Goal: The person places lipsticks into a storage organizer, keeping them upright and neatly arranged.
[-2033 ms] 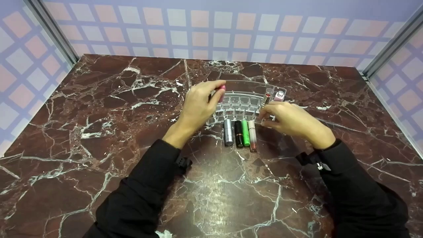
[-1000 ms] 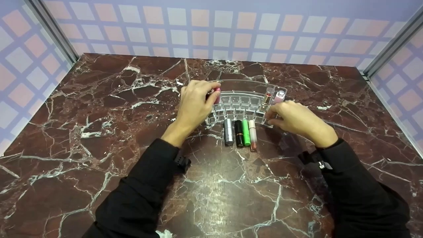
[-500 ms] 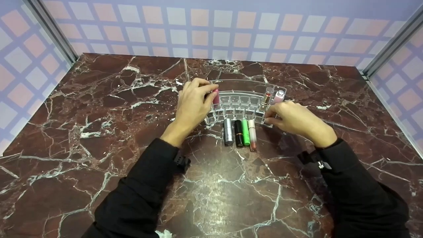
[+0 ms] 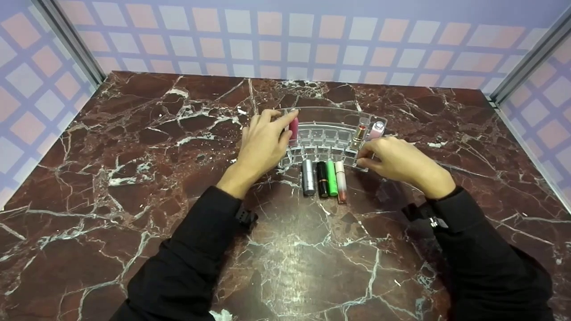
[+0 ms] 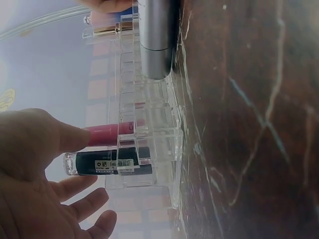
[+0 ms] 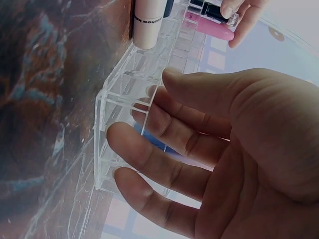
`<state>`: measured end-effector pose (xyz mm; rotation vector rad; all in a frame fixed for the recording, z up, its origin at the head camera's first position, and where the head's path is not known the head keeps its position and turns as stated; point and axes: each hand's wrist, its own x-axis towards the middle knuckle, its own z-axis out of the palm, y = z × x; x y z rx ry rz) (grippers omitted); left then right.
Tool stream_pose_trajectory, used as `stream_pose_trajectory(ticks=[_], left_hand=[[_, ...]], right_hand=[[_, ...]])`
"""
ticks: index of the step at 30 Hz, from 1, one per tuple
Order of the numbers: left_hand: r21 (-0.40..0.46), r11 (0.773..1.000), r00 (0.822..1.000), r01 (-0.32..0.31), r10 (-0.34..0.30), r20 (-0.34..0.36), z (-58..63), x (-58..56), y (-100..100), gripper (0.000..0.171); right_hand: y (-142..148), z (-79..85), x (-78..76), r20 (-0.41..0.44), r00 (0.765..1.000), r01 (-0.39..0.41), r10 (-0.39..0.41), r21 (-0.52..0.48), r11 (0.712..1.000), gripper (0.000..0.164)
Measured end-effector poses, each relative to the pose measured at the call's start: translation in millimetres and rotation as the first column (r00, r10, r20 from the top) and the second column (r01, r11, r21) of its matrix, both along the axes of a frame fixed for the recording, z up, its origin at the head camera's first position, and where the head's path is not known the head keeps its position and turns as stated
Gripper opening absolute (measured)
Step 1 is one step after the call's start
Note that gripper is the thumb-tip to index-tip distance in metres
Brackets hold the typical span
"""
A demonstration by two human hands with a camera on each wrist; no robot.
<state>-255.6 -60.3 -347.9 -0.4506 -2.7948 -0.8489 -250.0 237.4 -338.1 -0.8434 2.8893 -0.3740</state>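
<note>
A clear tiered lipstick organizer (image 4: pixel 330 136) stands on the marbled table. At its left end is my left hand (image 4: pixel 263 138), fingers mostly straight and spread. In the left wrist view its thumb lies at the top of a pink lip tube (image 5: pixel 107 134), which stands in a slot beside a dark tube (image 5: pixel 109 162) with a clear cap and label. My right hand (image 4: pixel 392 158) holds the organizer's right front end, fingers bent about the clear wall (image 6: pixel 102 134). Near it stand a gold lipstick (image 4: pixel 359 133) and a pale pink tube (image 4: pixel 377 129) in slots.
In front of the organizer lie a silver tube (image 4: pixel 308 178), a black tube (image 4: pixel 322 179), a green tube (image 4: pixel 332 178) and a lip gloss (image 4: pixel 341 183) with a pale cap, side by side. Patterned panels (image 4: pixel 267 44) enclose the table's back and sides.
My left hand has moved left with the pink tube, lowered it into a slot at the organizer's left end, and loosened its fingers. My right hand shifted slightly right, then stayed still.
</note>
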Motion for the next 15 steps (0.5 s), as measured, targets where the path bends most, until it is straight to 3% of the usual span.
stream_pose_trajectory(ticks=[15], left_hand=[[0.023, 1.000, 1.000, -0.004, 0.003, 0.012, 0.5, -0.4, 0.6, 0.051]], right_hand=[[0.0, 1.0, 0.3, -0.024, 0.999, -0.023, 0.023, 0.000, 1.000, 0.016]])
